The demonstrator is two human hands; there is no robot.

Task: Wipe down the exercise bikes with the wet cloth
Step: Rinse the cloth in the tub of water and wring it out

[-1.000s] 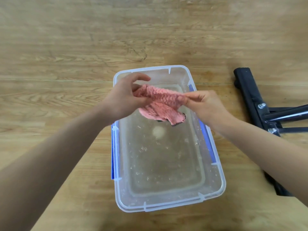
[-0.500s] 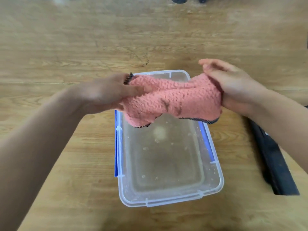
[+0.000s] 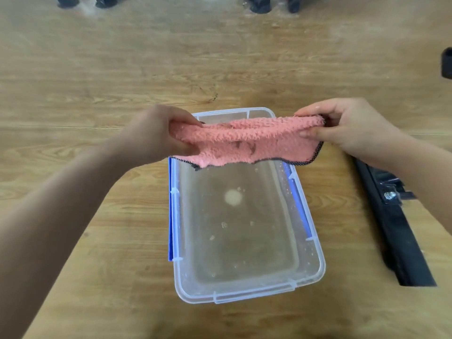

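Observation:
A pink wet cloth with a dark stitched edge is stretched flat between both hands above the far end of a clear plastic tub. My left hand pinches the cloth's left end. My right hand pinches its right end between thumb and fingers. The tub holds shallow cloudy water and has blue clips on its long sides. A black bike base bar with a bolt lies on the floor to the right, partly hidden by my right forearm.
Wooden floor all round. Black feet of other equipment show along the top edge. A black part sticks in at the right edge.
The bunched cloth has been pulled open and spread wide between the hands, which moved apart. The view has tilted up, showing more floor beyond the tub.

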